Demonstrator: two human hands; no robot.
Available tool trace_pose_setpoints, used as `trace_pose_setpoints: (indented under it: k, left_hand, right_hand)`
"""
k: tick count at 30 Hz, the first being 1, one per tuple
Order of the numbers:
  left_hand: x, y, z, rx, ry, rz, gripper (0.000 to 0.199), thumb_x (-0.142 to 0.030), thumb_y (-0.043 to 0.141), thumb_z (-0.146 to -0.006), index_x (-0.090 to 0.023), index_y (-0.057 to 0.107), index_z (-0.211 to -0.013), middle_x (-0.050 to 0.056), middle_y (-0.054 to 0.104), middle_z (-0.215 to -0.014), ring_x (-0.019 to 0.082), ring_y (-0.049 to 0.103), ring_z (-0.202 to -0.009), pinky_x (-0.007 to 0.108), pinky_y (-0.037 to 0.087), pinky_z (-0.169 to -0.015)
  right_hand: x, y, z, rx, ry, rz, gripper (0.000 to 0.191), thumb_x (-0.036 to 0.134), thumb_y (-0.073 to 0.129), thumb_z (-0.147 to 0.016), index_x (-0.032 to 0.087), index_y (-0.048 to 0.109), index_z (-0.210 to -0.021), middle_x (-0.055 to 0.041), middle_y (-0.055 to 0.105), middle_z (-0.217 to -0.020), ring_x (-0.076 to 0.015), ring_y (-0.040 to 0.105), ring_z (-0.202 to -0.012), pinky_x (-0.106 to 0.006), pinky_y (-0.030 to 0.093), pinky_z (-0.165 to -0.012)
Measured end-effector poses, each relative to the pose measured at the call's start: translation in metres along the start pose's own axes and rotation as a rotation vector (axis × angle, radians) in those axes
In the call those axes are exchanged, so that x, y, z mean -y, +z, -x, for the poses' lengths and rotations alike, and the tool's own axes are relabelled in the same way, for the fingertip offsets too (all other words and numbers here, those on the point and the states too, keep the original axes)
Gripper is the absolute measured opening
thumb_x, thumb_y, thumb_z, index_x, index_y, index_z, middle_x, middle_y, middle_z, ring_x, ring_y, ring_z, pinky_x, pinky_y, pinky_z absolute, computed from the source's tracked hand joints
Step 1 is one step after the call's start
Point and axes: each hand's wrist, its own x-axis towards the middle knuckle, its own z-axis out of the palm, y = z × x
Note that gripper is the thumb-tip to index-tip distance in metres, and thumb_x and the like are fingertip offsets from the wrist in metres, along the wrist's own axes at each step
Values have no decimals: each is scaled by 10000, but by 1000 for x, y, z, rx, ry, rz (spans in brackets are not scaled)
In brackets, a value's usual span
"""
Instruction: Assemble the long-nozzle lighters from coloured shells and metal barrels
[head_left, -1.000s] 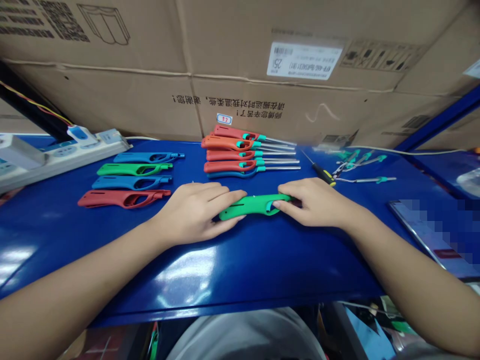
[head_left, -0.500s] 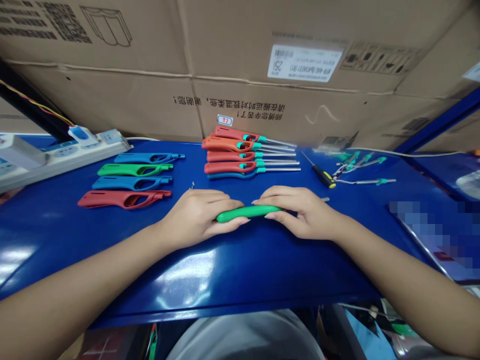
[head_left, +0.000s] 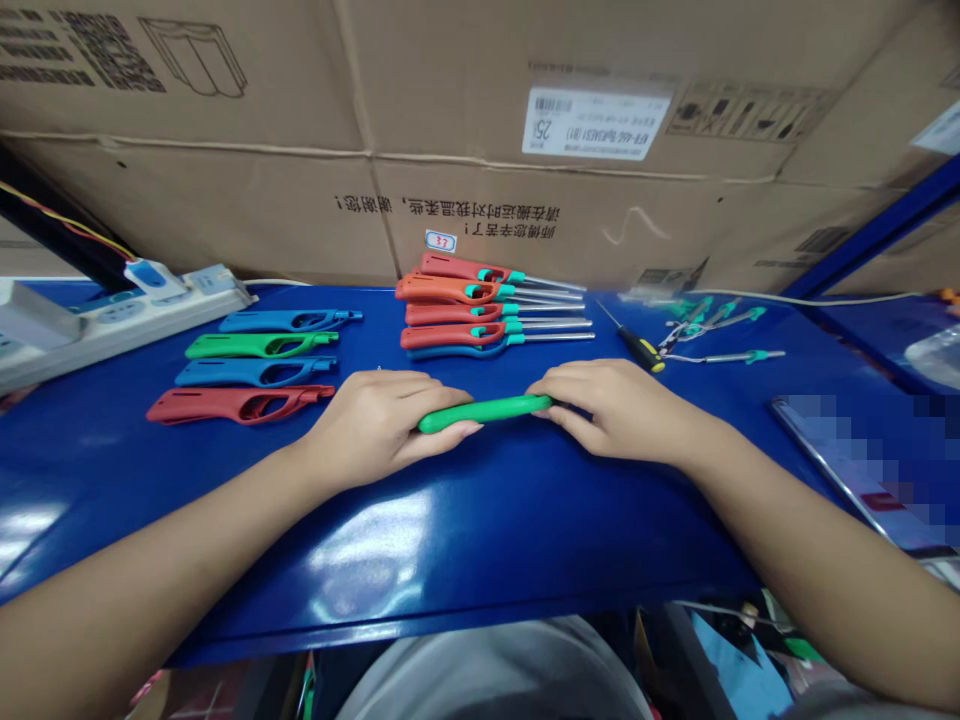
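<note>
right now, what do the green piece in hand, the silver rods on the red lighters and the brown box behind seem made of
Green piece: probably molded plastic, smooth and satin, from its even color and rounded edge.
Silver rods: most likely metal, polished, given their bright gray shine; which metal, unclear.
Brown box: matte cardboard, by its creases and printed markings.

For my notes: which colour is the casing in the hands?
The casing is green, seen in the head view.

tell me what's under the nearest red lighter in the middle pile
A blue lighter shows along the near edge of that red lighter; the rest of it, and anything else underneath, is covered.
</note>
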Motion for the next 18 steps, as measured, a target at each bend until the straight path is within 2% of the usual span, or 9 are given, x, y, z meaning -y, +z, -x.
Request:
trace_pose_setpoints:
  k: [5, 9, 12, 15, 18]
  left_hand:
    - [-10, -3, 0, 24, -5, -56, 310, -385, 495, -1043, -165, 710, -1080, 33, 760, -832, 166, 722, -697, 262, 514, -638]
    - [-25, -1, -1, 213, -81, -92, 340, -413, 453, -1059, -177, 680, -1150, 57, 746, -986, 207, 738, -830, 307, 558, -713]
    - [-30, 1, -2, 315, -100, -103, 325, -416, 455, -1057, -199, 667, -1172, 47, 733, -1004, 221, 739, -856, 322, 565, -713]
    - [-28, 1, -2, 336, -120, -124, 297, -385, 455, -1058, -213, 666, -1176, 31, 731, -977, 224, 741, -853, 318, 557, -691]
    - [-23, 0, -2, 309, -137, -124, 309, -400, 451, -1060, -224, 661, -1203, 29, 741, -1000, 220, 744, -866, 307, 549, -689]
  right_hand:
    - [5, 2, -2, 17, 4, 96, 274, 284, 457, -1034, 173, 705, -999, -70, 735, -921, -208, 675, -839, -312, 447, -749]
    - [20, 9, -4, 14, -28, 163, 285, 305, 455, -1042, 167, 703, -1021, -74, 736, -930, -206, 665, -826, -320, 407, -719]
    - [27, 18, -6, 6, -66, 182, 317, 320, 430, -1057, 158, 703, -1045, -74, 729, -922, -207, 657, -815, -330, 396, -708]
    - [25, 19, -7, -34, -60, 155, 353, 395, 439, -1059, 166, 707, -1044, -71, 728, -941, -213, 650, -858, -331, 415, -738]
    - [12, 12, -6, -80, -10, 156, 336, 456, 533, -1012, 174, 703, -1079, -80, 723, -1017, -232, 639, -930, -342, 437, -785]
